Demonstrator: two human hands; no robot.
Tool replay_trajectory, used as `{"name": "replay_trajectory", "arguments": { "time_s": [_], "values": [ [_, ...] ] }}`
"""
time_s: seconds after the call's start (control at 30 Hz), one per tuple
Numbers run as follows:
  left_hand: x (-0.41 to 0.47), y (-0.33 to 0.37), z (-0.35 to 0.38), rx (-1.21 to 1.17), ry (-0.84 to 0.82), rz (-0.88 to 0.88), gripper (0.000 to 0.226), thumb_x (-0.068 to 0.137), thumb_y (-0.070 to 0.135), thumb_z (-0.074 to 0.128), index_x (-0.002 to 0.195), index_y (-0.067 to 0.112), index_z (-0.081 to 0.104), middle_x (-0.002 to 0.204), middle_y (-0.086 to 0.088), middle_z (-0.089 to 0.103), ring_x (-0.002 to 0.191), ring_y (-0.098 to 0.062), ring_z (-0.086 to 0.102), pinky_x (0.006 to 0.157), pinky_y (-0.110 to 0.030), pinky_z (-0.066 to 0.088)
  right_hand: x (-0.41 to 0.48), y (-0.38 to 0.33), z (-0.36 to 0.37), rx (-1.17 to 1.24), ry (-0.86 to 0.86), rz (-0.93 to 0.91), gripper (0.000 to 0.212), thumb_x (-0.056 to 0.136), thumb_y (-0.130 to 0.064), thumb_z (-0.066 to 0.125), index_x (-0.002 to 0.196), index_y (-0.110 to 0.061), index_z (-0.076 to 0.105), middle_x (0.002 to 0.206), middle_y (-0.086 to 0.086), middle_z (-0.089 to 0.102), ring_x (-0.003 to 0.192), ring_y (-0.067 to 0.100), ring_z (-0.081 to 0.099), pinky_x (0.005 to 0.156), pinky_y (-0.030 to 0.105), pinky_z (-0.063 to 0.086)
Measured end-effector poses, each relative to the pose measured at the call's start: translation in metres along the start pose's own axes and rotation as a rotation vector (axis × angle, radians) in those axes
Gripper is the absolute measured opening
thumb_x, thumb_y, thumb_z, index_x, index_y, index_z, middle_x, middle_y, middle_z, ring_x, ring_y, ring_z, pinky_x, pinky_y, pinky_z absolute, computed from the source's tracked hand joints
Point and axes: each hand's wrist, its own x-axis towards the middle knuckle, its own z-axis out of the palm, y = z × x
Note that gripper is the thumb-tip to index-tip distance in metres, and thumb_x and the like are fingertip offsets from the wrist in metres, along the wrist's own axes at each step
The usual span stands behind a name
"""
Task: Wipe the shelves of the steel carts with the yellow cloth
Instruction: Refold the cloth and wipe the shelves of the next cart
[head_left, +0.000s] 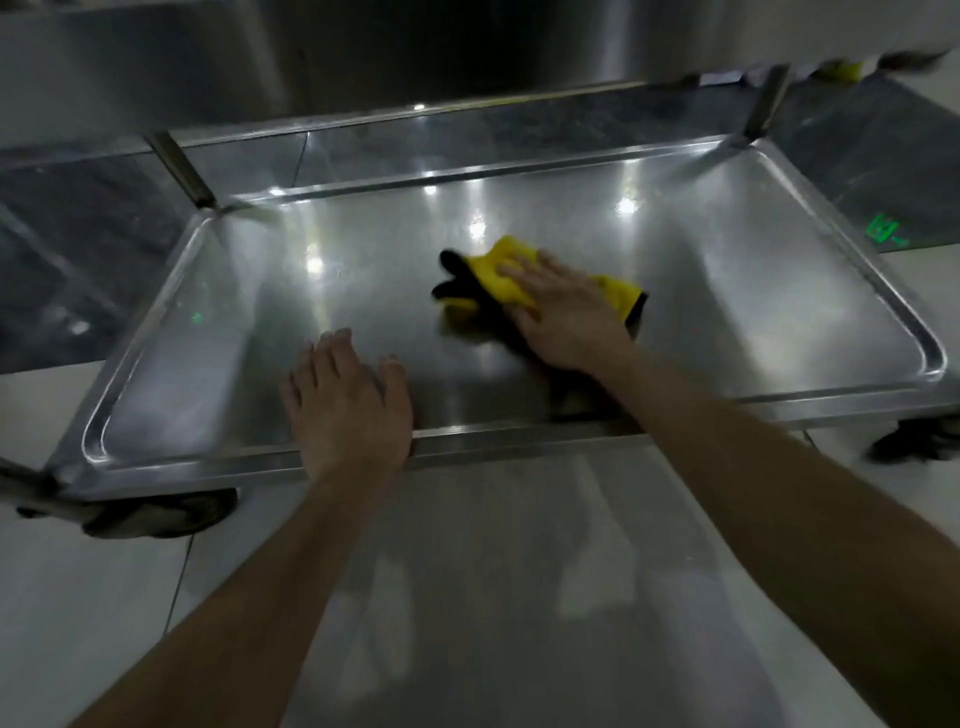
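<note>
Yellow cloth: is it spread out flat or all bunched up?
Bunched up. The yellow cloth lies crumpled, with folds sticking out past the right hand pressing on it, on the steel shelf.

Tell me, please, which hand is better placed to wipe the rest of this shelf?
The right hand: it lies flat on the yellow cloth near the middle of the shelf. The left hand has no cloth and rests at the near rim.

I can read no words here; the green glowing mark (884, 228) just past the steel shelf's (727, 322) right rim is too blurred.
</note>
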Motion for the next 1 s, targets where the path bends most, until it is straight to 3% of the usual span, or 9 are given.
{"name": "replay_trajectory", "arguments": {
  "time_s": [0.1,0.17,0.23,0.47,0.63,0.73,0.83,0.93,1.0],
  "values": [
    [-0.002,0.005,-0.002,-0.010,-0.001,0.014,0.068,0.103,0.047,0.031,0.155,0.008,0.048,0.158,-0.017,0.054,0.154,-0.038,0.039,0.128,-0.057,0.026,0.066,0.041,-0.006,-0.023,0.031,0.292,0.061,0.108,-0.044,0.045,0.166,-0.028,0.032,0.175,-0.002,0.025,0.163,0.024,0.017,0.129,0.044,0.020],
    [-0.003,0.008,-0.003,0.000,0.004,0.038,0.067,0.103,0.046,0.031,0.155,0.006,0.048,0.158,-0.018,0.054,0.155,-0.038,0.039,0.128,-0.057,0.025,0.095,0.038,-0.003,-0.010,-0.021,0.389,0.064,0.107,-0.047,0.038,0.167,-0.030,0.025,0.177,-0.003,0.018,0.164,0.023,0.012,0.131,0.048,0.014],
    [-0.001,0.009,-0.002,0.012,0.001,0.042,0.067,0.104,0.046,0.031,0.156,0.007,0.046,0.158,-0.018,0.053,0.156,-0.037,0.038,0.129,-0.057,0.024,0.105,0.011,0.007,-0.034,-0.036,0.344,0.063,0.107,-0.048,0.036,0.167,-0.032,0.026,0.176,-0.004,0.019,0.163,0.022,0.013,0.130,0.049,0.014],
    [-0.003,0.010,-0.015,-0.083,0.106,0.006,0.060,0.106,0.038,0.037,0.153,0.003,0.049,0.154,-0.022,0.055,0.152,-0.040,0.042,0.126,-0.059,0.028,0.010,-0.076,0.021,-0.059,-0.077,-0.168,0.056,0.108,-0.044,0.047,0.162,-0.038,0.038,0.170,-0.010,0.036,0.160,0.016,0.025,0.122,0.048,0.027],
    [-0.005,0.011,-0.020,-0.198,0.165,-0.011,0.054,0.107,0.031,0.041,0.150,0.000,0.052,0.149,-0.023,0.058,0.148,-0.041,0.047,0.125,-0.058,0.029,-0.056,-0.093,0.016,0.030,-0.071,-0.043,0.053,0.109,-0.041,0.049,0.161,-0.039,0.040,0.171,-0.013,0.032,0.162,0.013,0.017,0.125,0.047,0.020],
    [-0.006,0.017,-0.028,-0.398,0.189,-0.040,0.047,0.106,0.020,0.049,0.146,-0.003,0.055,0.145,-0.026,0.059,0.141,-0.045,0.052,0.124,-0.057,0.032,-0.065,-0.134,0.025,0.111,-0.064,0.080,0.051,0.108,-0.038,0.049,0.159,-0.038,0.044,0.171,-0.013,0.032,0.162,0.013,0.017,0.125,0.046,0.018],
    [-0.003,0.002,-0.044,-0.607,0.134,-0.054,0.046,0.104,0.020,0.049,0.144,-0.003,0.057,0.143,-0.026,0.059,0.137,-0.045,0.053,0.119,-0.058,0.038,-0.068,-0.152,0.029,0.084,-0.071,0.078,0.051,0.110,-0.038,0.047,0.161,-0.038,0.041,0.172,-0.013,0.029,0.163,0.013,0.015,0.126,0.044,0.018],
    [0.017,-0.062,-0.052,-0.392,0.146,0.045,0.045,0.104,0.028,0.047,0.138,0.004,0.063,0.132,-0.020,0.067,0.130,-0.042,0.058,0.117,-0.054,0.041,-0.070,-0.146,0.027,0.055,-0.058,0.065,0.050,0.112,-0.036,0.045,0.161,-0.036,0.040,0.172,-0.012,0.029,0.163,0.013,0.015,0.127,0.043,0.019],
    [0.035,-0.115,-0.055,-0.158,0.111,0.105,0.047,0.105,0.031,0.046,0.140,0.005,0.062,0.137,-0.020,0.066,0.140,-0.040,0.053,0.122,-0.055,0.034,-0.067,-0.146,0.027,0.080,-0.044,0.076,0.049,0.113,-0.033,0.045,0.162,-0.032,0.040,0.172,-0.009,0.031,0.162,0.016,0.018,0.127,0.046,0.021]
  ]
}}
